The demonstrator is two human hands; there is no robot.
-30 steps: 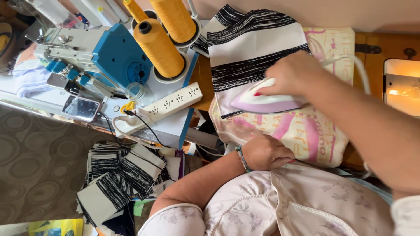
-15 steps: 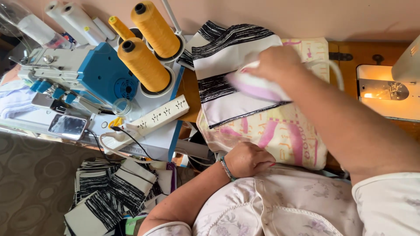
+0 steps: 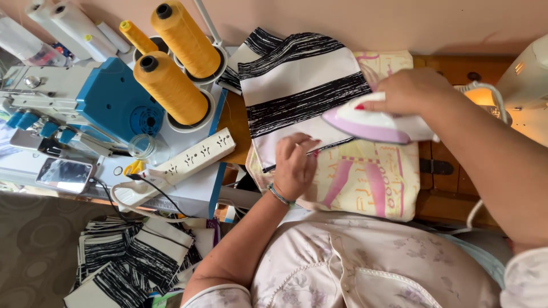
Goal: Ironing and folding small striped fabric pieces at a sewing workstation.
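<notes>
We've got the right hand (image 3: 408, 91) wrapped around the handle of the white and pink plastic iron (image 3: 377, 125), nose pointing left along the black-and-white striped fabric piece (image 3: 297, 85). Our left hand (image 3: 294, 165) presses flat, fingers loosely curled, on the fabric's near edge, just below the iron's tip.

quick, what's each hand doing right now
Left hand: fingers curled, pressing on the black-and-white striped fabric piece; not clearly gripping it.
Right hand: closed around the handle of the white and pink clothes iron.
</notes>
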